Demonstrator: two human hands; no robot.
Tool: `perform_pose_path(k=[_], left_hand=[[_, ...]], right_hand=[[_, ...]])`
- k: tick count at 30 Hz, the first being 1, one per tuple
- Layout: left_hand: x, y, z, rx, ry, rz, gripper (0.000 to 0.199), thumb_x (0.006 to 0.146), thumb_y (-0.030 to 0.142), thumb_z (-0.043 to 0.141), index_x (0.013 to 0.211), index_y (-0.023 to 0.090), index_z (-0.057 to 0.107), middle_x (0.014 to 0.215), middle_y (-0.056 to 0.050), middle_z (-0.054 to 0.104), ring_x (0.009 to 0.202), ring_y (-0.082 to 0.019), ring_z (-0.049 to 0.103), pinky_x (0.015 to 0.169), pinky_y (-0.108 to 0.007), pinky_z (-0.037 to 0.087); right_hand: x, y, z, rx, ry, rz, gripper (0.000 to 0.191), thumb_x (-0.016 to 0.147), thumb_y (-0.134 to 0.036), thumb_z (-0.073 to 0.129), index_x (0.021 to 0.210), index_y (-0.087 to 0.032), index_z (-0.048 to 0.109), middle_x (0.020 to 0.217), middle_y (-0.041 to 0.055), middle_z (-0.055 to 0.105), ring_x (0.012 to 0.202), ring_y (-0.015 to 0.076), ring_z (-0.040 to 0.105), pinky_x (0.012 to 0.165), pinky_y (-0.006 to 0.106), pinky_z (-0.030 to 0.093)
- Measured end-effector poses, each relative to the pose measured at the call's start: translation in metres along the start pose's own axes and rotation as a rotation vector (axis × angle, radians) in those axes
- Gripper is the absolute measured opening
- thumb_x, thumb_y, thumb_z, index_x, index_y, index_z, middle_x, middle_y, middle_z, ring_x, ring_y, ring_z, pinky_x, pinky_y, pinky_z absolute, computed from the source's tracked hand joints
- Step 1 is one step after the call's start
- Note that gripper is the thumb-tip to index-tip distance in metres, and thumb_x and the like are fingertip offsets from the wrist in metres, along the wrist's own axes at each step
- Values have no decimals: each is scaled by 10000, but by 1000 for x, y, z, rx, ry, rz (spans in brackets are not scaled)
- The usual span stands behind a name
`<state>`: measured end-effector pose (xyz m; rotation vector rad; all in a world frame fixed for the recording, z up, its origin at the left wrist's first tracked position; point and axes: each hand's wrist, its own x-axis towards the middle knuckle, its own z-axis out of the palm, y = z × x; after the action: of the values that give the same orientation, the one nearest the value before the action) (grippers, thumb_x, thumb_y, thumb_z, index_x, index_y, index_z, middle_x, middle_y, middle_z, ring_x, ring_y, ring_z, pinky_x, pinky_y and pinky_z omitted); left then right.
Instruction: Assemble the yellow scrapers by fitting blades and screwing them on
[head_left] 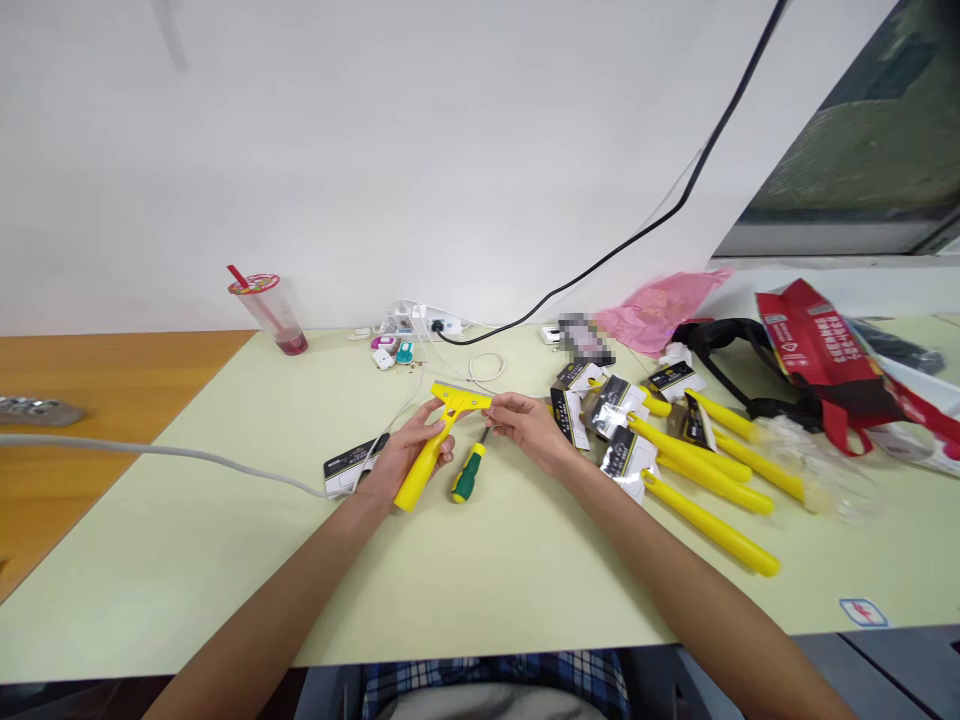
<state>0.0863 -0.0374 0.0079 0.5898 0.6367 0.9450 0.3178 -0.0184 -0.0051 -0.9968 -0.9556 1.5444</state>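
A yellow scraper (429, 462) with a wide head and a thin metal blade edge slants over the table, its head pointing away from me. My left hand (409, 452) is wrapped around its handle near the neck. At the right end of the head, the fingertips of my right hand (525, 425) pinch the corner; the exact contact is partly hidden. A green and yellow screwdriver (469, 473) lies on the table just below, between the two hands. Beside my left wrist is a black and white packaging card (352, 465), partly covered by a cable.
Several yellow-handled scrapers (709, 490) with packaged heads lie at the right. Behind them are a pink plastic bag (660, 310) and a red bag (817, 345). A power strip (420, 320) and a drink cup (270, 315) stand by the wall. A grey cable (225, 460) crosses the left side.
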Motion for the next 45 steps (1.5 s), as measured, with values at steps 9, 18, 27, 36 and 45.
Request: perform_pose_path(k=[9, 18, 27, 36, 45], left_hand=[[-3, 2, 5, -30, 23, -4, 610, 823, 109, 817, 1369, 255, 589, 1190, -73, 727, 650, -81, 620, 647, -234, 589], [-1, 2, 2, -26, 42, -16, 644, 840, 128, 804, 1430, 255, 580, 1315, -121, 715, 667, -90, 642, 585, -210, 564], [-2, 4, 5, 34, 29, -13, 736, 867, 136, 780, 1546, 238, 516, 1318, -136, 718, 667, -86, 650, 597, -208, 592], [-4, 2, 7, 133, -82, -51, 649, 852, 182, 810, 1446, 191, 548, 1211, -127, 736, 618, -105, 642, 559, -244, 565], [-6, -2, 12, 188, -188, -47, 605, 840, 230, 841, 1357, 212, 526, 1008, -52, 725, 574, -112, 622, 518, -241, 512]], right_hand=[[-2, 1, 2, -18, -1, 4, 416, 594, -418, 1042, 861, -202, 808, 896, 30, 784, 786, 163, 675, 739, 314, 541], [-2, 3, 2, -28, -13, 10, 423, 593, -437, 1040, 868, -205, 817, 917, 31, 785, 791, 162, 677, 739, 315, 547], [-2, 4, 3, -33, -14, -1, 408, 597, -417, 1038, 851, -195, 809, 868, 19, 769, 773, 153, 666, 722, 294, 531], [8, 6, -11, -58, 34, -63, 395, 617, -435, 1006, 900, -214, 843, 919, 35, 807, 801, 162, 695, 721, 283, 540], [10, 1, -17, -66, -36, -61, 409, 656, -473, 1001, 920, -207, 839, 951, 51, 816, 824, 173, 699, 722, 287, 563]])
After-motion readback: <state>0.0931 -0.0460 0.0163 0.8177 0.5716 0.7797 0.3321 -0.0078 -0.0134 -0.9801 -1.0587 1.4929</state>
